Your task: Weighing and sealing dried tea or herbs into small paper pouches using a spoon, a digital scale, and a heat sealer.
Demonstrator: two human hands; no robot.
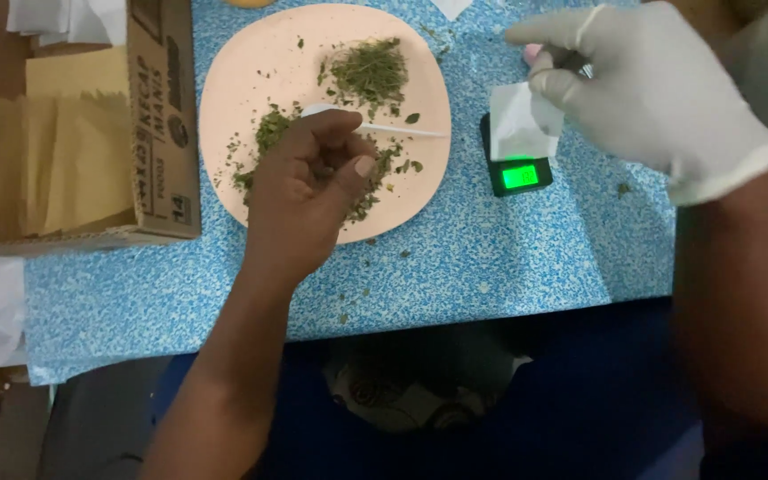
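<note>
Here, pinching a white plastic spoon [375, 129] with bare left hand [304, 182] over dried green herbs [368, 71] on the pink plate [224, 98]. Gripping a small white paper sachet [519, 124] with gloved right hand [651, 89], right of plate, above a black pocket scale [517, 173].

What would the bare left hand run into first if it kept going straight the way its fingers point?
The left hand points up the pink plate, so it would likely first meet the white spoon it grips, then the pile of dried green herbs. Its height above the plate is unclear.
</note>
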